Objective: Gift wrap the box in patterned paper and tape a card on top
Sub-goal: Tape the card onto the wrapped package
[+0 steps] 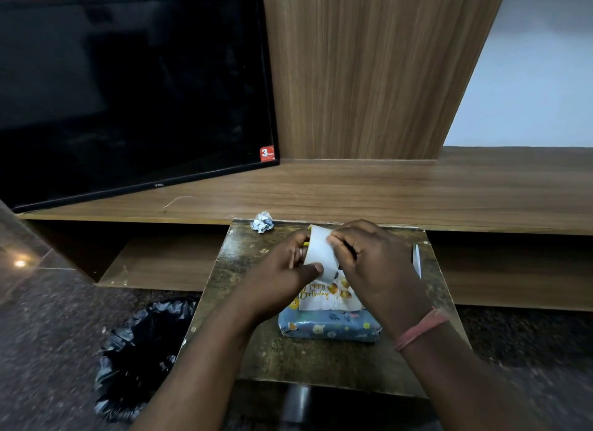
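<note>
1. Wood-grain panelling backs a long shelf; a dark television (128,90) leans on it at left, with a red sticker at its lower right corner.
2. We stand over a small, worn worktop (256,350) pushed against the shelf edge.
3. We see the box (330,328) near the worktop's middle, wrapped in blue patterned paper, with a "Happy Birthday" card (324,297) lying on top.
4. Our left hand (288,270) and right hand (369,260) meet above the box's far side, both pinching a white strip (322,254), probably tape or its backing; we cannot tell which.
5. A crumpled paper scrap (263,222) sits at the worktop's far edge.
6. A black bin bag (141,356) lies on the floor to the left.
</note>
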